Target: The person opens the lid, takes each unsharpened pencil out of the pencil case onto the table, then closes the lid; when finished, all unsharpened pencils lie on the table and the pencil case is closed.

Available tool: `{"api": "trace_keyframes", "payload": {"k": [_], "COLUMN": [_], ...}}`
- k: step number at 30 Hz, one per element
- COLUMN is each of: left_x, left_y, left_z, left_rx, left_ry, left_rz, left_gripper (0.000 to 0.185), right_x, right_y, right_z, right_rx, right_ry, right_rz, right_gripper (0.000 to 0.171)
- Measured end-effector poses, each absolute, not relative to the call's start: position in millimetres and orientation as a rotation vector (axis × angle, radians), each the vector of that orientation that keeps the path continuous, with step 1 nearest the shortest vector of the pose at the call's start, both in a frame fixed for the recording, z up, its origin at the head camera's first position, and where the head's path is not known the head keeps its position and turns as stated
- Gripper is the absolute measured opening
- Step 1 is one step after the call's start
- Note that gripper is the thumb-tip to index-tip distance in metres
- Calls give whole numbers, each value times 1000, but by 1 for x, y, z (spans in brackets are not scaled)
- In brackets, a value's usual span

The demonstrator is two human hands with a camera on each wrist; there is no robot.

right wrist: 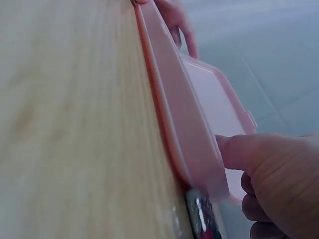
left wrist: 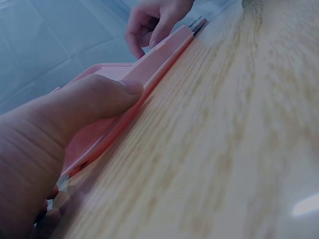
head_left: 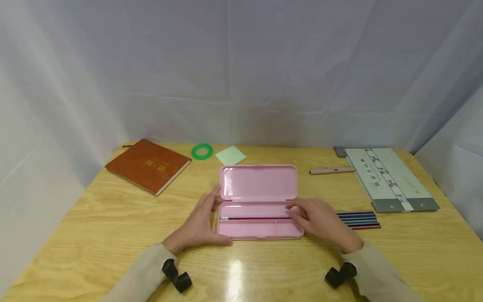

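Observation:
A pink pencil case [head_left: 260, 228] lies with its lid [head_left: 258, 182] tipped back. Inside it, a dark red pencil [head_left: 253, 218] runs lengthwise, its silvery end at the left. My left hand [head_left: 200, 224] steadies the case's left side, thumb along the front wall and fingers at the back corner. The thumb presses the wall in the left wrist view. Over the right part of the case, my right hand [head_left: 320, 218] pinches the pencil's right end, which the fingers hide. In the right wrist view its thumb overlaps the case rim.
Several pencils [head_left: 360, 220] lie right of the case. Farther right are a pen [head_left: 332, 170], a pale notebook set [head_left: 388, 176] and a small grey block [head_left: 339, 152]. Behind stand a green tape ring [head_left: 202, 157] and pale sticky notes [head_left: 230, 155]; a brown notebook [head_left: 147, 165] lies left.

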State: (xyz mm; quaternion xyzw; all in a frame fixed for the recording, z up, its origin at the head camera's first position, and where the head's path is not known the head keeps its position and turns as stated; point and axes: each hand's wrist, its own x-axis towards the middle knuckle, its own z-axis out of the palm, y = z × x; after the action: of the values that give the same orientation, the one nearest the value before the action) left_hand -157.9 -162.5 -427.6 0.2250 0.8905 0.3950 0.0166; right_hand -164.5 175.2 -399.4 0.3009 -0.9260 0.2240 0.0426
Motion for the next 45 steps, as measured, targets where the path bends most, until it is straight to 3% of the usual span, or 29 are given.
{"api": "trace_keyframes", "payload": {"k": [13, 21, 28, 45], "left_x": [-158, -157, -158, -160], "left_y": [-161, -161, -161, -162], "left_z": [-427, -427, -427, -427], "left_rx": [697, 703, 709, 710], "left_ry": [2772, 2784, 2777, 2775], "left_rz": [1246, 1231, 1238, 1230], "left_gripper": [138, 137, 137, 138], "right_x": [-193, -188, -168, -94], "right_y": [137, 133, 177, 300], "right_z": [-403, -397, -387, -418], "right_rx": [1173, 1118, 959, 504], "right_ry": [-2791, -2766, -2731, -2799], "right_rz": [595, 573, 692, 666], "right_gripper": [10, 7, 6, 12]}}
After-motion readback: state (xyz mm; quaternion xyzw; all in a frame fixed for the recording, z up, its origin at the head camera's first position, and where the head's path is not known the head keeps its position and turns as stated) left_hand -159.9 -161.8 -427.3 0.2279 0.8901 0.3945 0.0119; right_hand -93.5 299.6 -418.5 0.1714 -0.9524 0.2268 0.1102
